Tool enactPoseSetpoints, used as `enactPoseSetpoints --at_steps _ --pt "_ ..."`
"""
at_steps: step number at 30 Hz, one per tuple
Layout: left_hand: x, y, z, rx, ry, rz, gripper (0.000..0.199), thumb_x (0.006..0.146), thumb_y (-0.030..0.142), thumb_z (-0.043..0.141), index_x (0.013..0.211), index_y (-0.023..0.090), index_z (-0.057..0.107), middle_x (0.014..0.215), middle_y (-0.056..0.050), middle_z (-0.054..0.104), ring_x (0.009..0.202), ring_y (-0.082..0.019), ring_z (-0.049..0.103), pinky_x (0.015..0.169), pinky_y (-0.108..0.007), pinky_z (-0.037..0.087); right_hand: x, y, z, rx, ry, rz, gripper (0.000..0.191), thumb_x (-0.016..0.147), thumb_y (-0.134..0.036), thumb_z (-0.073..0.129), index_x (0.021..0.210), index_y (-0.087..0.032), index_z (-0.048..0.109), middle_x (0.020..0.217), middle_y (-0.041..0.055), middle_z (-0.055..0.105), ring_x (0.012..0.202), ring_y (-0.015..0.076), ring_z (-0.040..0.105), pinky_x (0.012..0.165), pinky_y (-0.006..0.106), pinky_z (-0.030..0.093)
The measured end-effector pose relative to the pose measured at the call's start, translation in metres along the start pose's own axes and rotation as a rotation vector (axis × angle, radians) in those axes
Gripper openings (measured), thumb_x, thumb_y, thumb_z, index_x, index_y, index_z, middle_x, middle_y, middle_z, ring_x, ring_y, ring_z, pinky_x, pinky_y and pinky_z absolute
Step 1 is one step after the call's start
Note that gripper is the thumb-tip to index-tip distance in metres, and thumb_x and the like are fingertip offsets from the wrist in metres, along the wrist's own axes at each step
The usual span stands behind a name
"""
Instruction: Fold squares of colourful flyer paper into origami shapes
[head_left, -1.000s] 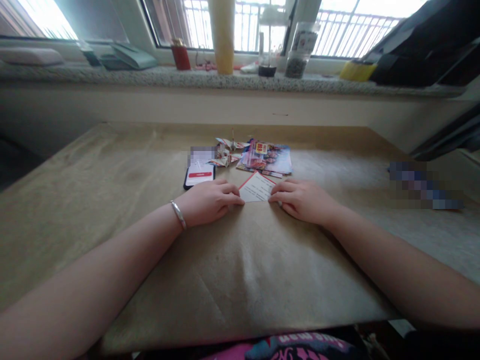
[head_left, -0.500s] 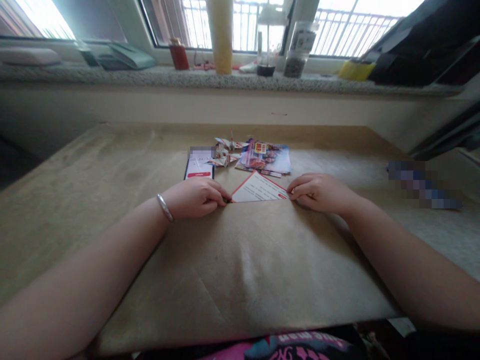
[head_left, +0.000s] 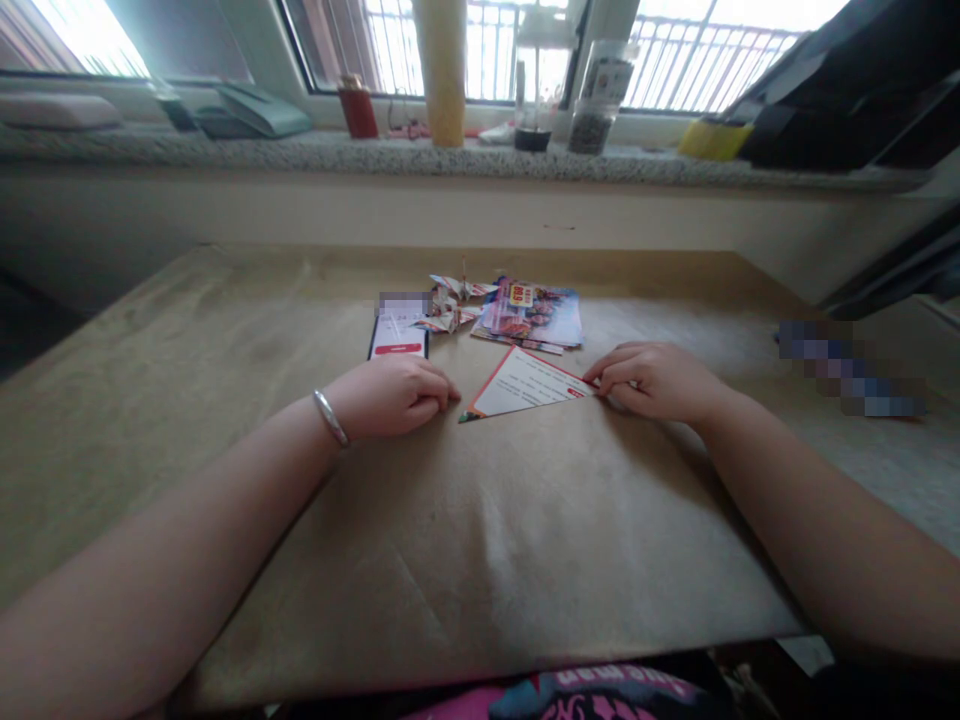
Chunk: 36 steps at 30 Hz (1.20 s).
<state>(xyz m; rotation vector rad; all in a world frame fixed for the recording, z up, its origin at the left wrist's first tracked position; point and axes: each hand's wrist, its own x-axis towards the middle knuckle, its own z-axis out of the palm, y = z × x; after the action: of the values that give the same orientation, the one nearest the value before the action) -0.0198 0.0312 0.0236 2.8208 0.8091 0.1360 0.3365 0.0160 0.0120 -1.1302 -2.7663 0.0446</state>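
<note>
A triangle of folded paper (head_left: 521, 386), white with printed lines and a red border, lies on the table with its point away from me. My right hand (head_left: 649, 380) pinches its right corner between thumb and fingers. Just off the left corner rests my left hand (head_left: 397, 393), fingers curled and pressed together, with nothing visible in them. A silver bracelet (head_left: 331, 418) circles my left wrist. Beyond the triangle are several folded paper cranes (head_left: 454, 318) and a stack of colourful printed sheets (head_left: 544, 315).
A phone (head_left: 399, 335) with a lit screen lies beyond my left hand, beside the cranes. The tan-covered table (head_left: 465, 560) reaches the wall. On the granite windowsill (head_left: 285, 155) stand a red bottle (head_left: 358, 107), a yellow cylinder (head_left: 444, 75) and clear containers (head_left: 598, 100).
The left fingers have come off the triangle's left corner. The triangle has turned slightly and shifted right, its left corner now nearer me, with the right hand still on it.
</note>
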Motion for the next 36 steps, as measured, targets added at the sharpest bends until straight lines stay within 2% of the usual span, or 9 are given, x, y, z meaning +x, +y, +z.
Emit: enactPoseSetpoints --at_steps 3,5,7,10,12,16,22,29,36 --pt "0.005 0.009 0.005 0.06 0.067 -0.033 0.026 0.082 0.013 0.044 0.089 0.018 0.069 0.09 -0.004 0.068 0.083 -0.015 0.062 0.078 -0.025 0.048 0.004 -0.004 0.006 0.022 0.051 0.083 0.027 0.079 -0.014 0.045 0.074 -0.022 0.07 0.094 0.0014 0.073 0.088 0.0183 0.065 0.077 0.03 0.049" --pt "0.008 0.015 0.01 0.059 0.12 -0.02 0.025 0.086 0.016 0.044 0.093 0.016 0.067 0.091 -0.006 0.066 0.085 -0.017 0.06 0.079 -0.027 0.047 0.007 -0.009 0.01 0.021 0.094 0.177 0.026 0.08 -0.014 0.046 0.079 -0.022 0.07 0.089 0.0028 0.072 0.083 0.0179 0.064 0.073 0.03 0.048" --pt "0.011 0.019 0.016 0.054 0.154 -0.034 0.028 0.09 0.019 0.043 0.107 0.014 0.064 0.098 -0.009 0.064 0.09 -0.018 0.058 0.083 -0.029 0.047 0.01 -0.014 0.013 0.011 0.133 0.261 0.022 0.082 -0.02 0.05 0.089 -0.021 0.071 0.092 0.0052 0.07 0.083 0.019 0.063 0.071 0.03 0.048" --pt "0.013 0.023 0.022 0.06 0.149 -0.076 0.034 0.092 0.027 0.045 0.121 0.013 0.057 0.112 -0.011 0.06 0.101 -0.022 0.055 0.091 -0.035 0.045 0.014 -0.02 0.019 0.019 0.146 0.236 0.032 0.085 -0.036 0.054 0.11 -0.02 0.067 0.108 0.0098 0.066 0.097 0.0234 0.06 0.083 0.037 0.049" --pt "0.014 0.026 0.024 0.074 0.134 -0.099 0.036 0.092 0.031 0.048 0.122 0.014 0.057 0.117 -0.011 0.059 0.105 -0.023 0.053 0.094 -0.037 0.044 0.017 -0.022 0.023 0.027 0.147 0.237 0.037 0.084 -0.041 0.058 0.113 -0.019 0.066 0.11 0.012 0.063 0.102 0.026 0.058 0.089 0.04 0.048" --pt "0.016 0.028 0.026 0.1 0.12 -0.127 0.038 0.091 0.034 0.051 0.123 0.014 0.057 0.122 -0.011 0.058 0.11 -0.024 0.051 0.098 -0.039 0.041 0.023 -0.027 0.029 0.076 0.17 0.249 0.035 0.082 -0.039 0.061 0.11 -0.019 0.067 0.11 0.0126 0.062 0.103 0.0273 0.057 0.091 0.043 0.048" --pt "0.015 0.028 0.024 0.093 0.123 -0.143 0.048 0.089 0.036 0.056 0.132 0.015 0.048 0.127 -0.011 0.056 0.113 -0.025 0.05 0.099 -0.039 0.041 0.029 -0.033 0.031 0.183 0.229 0.278 0.03 0.079 -0.032 0.065 0.105 -0.019 0.067 0.106 0.011 0.064 0.1 0.0262 0.057 0.09 0.042 0.048" --pt "0.015 0.021 0.029 -0.023 0.196 -0.12 0.043 0.087 0.022 0.057 0.129 0.017 0.051 0.129 -0.011 0.054 0.116 -0.024 0.05 0.1 -0.04 0.043 0.029 -0.032 0.032 0.33 0.318 0.363 0.015 0.078 -0.024 0.061 0.091 -0.019 0.068 0.087 0.0071 0.064 0.077 0.0191 0.056 0.065 0.031 0.047" --pt "0.016 0.016 0.033 -0.105 0.294 -0.199 0.05 0.083 0.015 0.059 0.132 0.019 0.048 0.117 -0.008 0.056 0.105 -0.02 0.056 0.093 -0.034 0.049 0.028 -0.036 0.029 0.372 0.378 0.335 0.007 0.078 -0.025 0.06 0.076 -0.019 0.064 0.073 0.0026 0.061 0.063 0.0139 0.051 0.058 0.027 0.042"
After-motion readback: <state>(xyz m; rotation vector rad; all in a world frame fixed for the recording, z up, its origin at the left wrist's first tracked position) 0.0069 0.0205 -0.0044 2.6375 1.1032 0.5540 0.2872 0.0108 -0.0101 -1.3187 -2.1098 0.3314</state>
